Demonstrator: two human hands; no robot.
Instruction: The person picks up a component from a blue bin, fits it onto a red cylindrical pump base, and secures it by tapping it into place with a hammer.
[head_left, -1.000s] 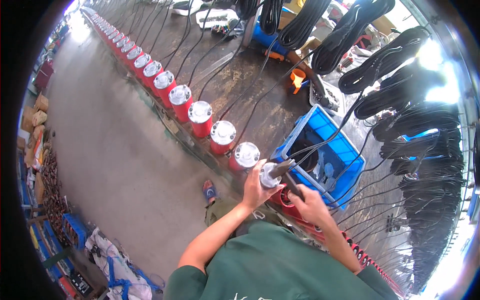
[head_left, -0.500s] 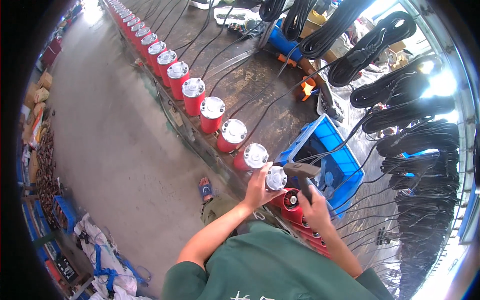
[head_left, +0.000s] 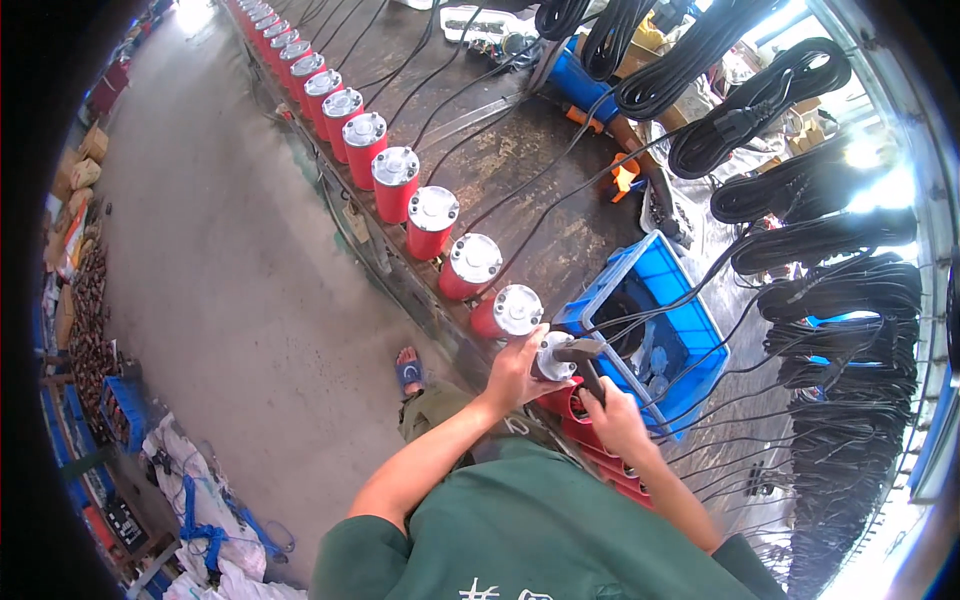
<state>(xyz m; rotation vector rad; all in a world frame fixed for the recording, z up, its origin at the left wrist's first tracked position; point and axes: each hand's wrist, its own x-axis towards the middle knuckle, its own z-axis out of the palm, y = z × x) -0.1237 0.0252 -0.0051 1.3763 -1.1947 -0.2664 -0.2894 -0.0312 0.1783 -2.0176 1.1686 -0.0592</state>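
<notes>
Right hand [head_left: 620,420]: grip closed around dark metal hammer [head_left: 580,351]; head overlaps round silver metal cap [head_left: 551,362], contact unclear. Left hand [head_left: 513,374]: grip clamped on cap, at dark worktop [head_left: 580,237]'s near edge, left of open blue plastic crate [head_left: 692,335].

White lettering [head_left: 479,591] stands on the green shirt [head_left: 500,520] at the bottom centre of the frame; the lower edge cuts it off, so it cannot be read whole. A small white mark [head_left: 516,427] on the trousers [head_left: 432,418], below the centre, and a pale curved mark on the blue sandal [head_left: 409,373], left of it, are unclear. Light markings on a black rectangular thing [head_left: 126,525], lower left, are too small to read
</notes>
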